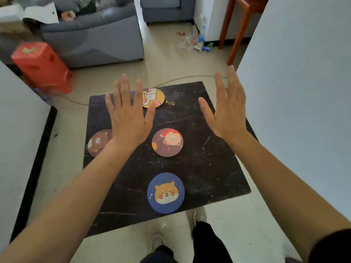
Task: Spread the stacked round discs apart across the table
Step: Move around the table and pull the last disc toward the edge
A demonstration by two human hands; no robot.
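Note:
Several round cartoon discs lie apart on the black table (pixel 209 168). A yellow rabbit disc (pixel 154 96) sits near the far edge. A brown bear disc (pixel 97 142) lies at the left edge, partly hidden by my left wrist. A maroon lion disc (pixel 167 142) is in the middle, and a blue dog disc (pixel 165 193) is near the front edge. My left hand (pixel 128 118) hovers flat above the table's left part, fingers spread, empty. My right hand (pixel 227 111) is raised over the right side, fingers apart, holding nothing.
An orange plastic stool (pixel 42 67) lies tipped on the floor at far left. A grey sofa (pixel 91 35) stands behind it. White panels flank the table on the left (pixel 17 130) and right (pixel 296 92). A cable (pixel 182 78) runs past the far edge. My feet (pixel 199 215) stand below the near edge.

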